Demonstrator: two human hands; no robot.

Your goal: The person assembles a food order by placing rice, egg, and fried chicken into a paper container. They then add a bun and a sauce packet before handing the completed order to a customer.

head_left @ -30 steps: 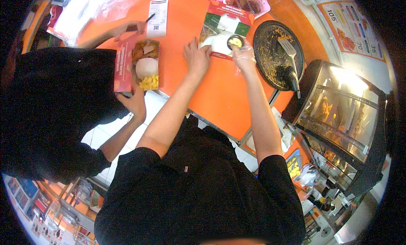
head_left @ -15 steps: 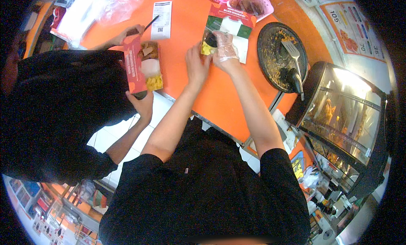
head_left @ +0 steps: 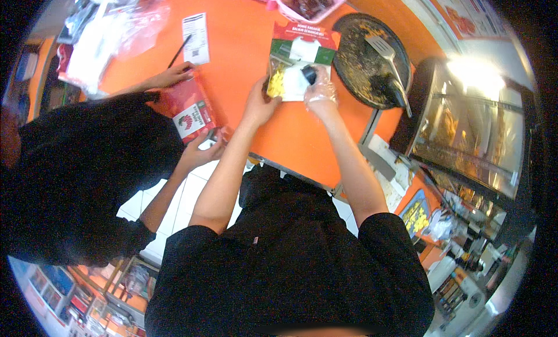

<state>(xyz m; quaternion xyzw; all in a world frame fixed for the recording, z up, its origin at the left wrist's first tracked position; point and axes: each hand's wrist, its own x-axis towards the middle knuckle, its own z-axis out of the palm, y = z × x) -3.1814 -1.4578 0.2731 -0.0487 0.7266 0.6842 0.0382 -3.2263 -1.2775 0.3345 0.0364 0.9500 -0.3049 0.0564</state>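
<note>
An open food box [head_left: 293, 81] with a red and green lid lies on the orange counter [head_left: 244, 52] in front of me. It holds yellow food [head_left: 278, 82] on a white lining. My left hand [head_left: 259, 103] grips the box's left edge beside the yellow food. My right hand [head_left: 320, 92], in a clear plastic glove, holds a small dark cup [head_left: 308, 74] over the box.
To my left a person in black presses a red box [head_left: 190, 114] between both hands. A round black pan [head_left: 365, 67] with a spatula [head_left: 385, 52] sits right of my box, beside a glass warmer [head_left: 471, 133]. Behind are a tray of dark red food [head_left: 308, 1], a paper slip [head_left: 196, 38] and plastic bags [head_left: 110, 29].
The person's red box, open with food showing, is now closed. My hands have shifted over my box and my right hand now holds the small dark cup above it.
</note>
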